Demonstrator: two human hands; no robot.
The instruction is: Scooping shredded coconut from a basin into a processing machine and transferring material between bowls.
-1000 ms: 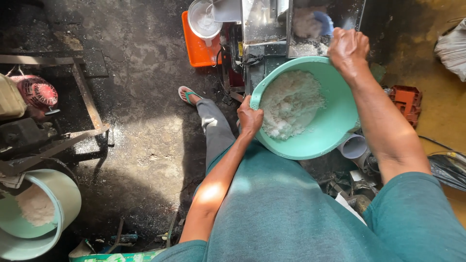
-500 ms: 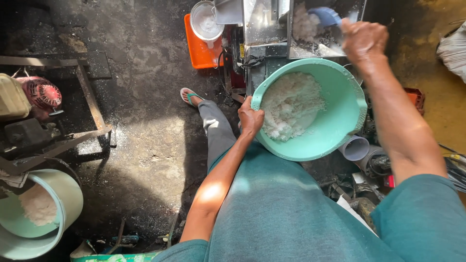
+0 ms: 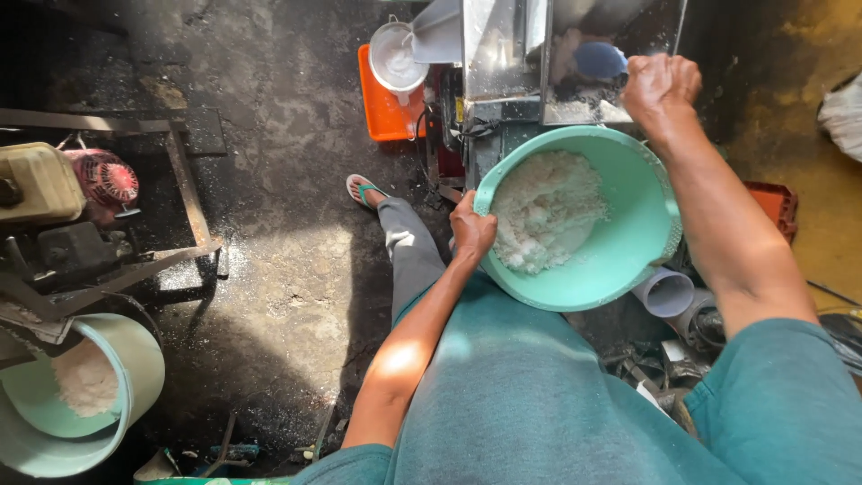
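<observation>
the left hand (image 3: 471,229) has its grip clamped on the near rim of a green basin (image 3: 628,242) of white grated pulp (image 3: 543,211). left of the basin lies dark, flour-dusted concrete floor (image 3: 278,269), a sandalled foot (image 3: 362,190) on it. beyond the basin, the right hand (image 3: 660,85) is clenched over a metal grinding machine (image 3: 539,54), holding a blue scoop (image 3: 600,60).

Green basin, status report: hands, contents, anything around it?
Left hand grips the green basin rim. Right hand holds a blue scoop over the metal hopper. White grated stuff inside the basin. Nothing blocking.
</observation>
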